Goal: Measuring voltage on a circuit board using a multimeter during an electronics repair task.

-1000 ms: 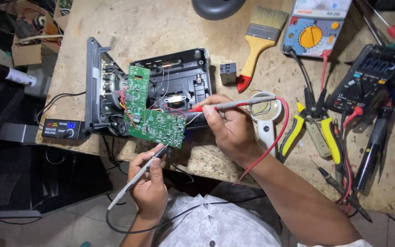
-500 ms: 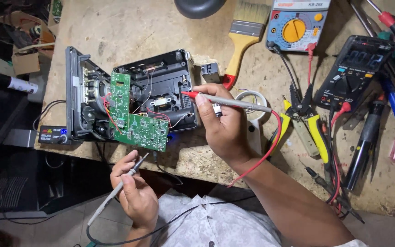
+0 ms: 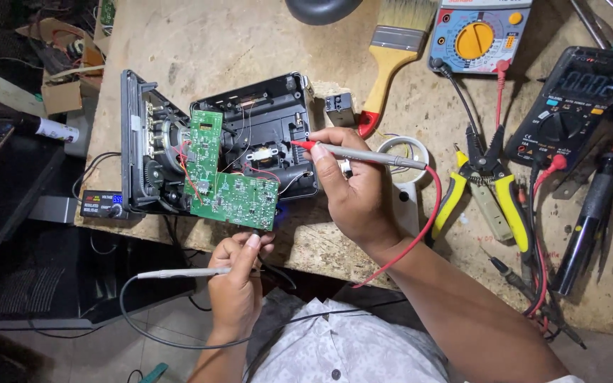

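- Clearly mid-job: the black radio casing [image 3: 250,135] lies opened on the worn workbench [image 3: 250,42], its green circuit board [image 3: 232,191] swung out over the bench's near edge, wires still attached
- Right hand [image 3: 352,191] has fingers clamped on the red-tipped test probe [image 3: 363,153], tip touching inside the casing
- Left hand [image 3: 239,280], below the bench edge, grips the black-leaded probe [image 3: 179,272], fingers closed, just under the board
- Judging by this, opening is done; reassembly remains
- Yellow-dial analogue multimeter [image 3: 477,35], digital multimeter [image 3: 576,99], paintbrush [image 3: 391,57] and yellow-handled pliers [image 3: 484,191] lie to the right
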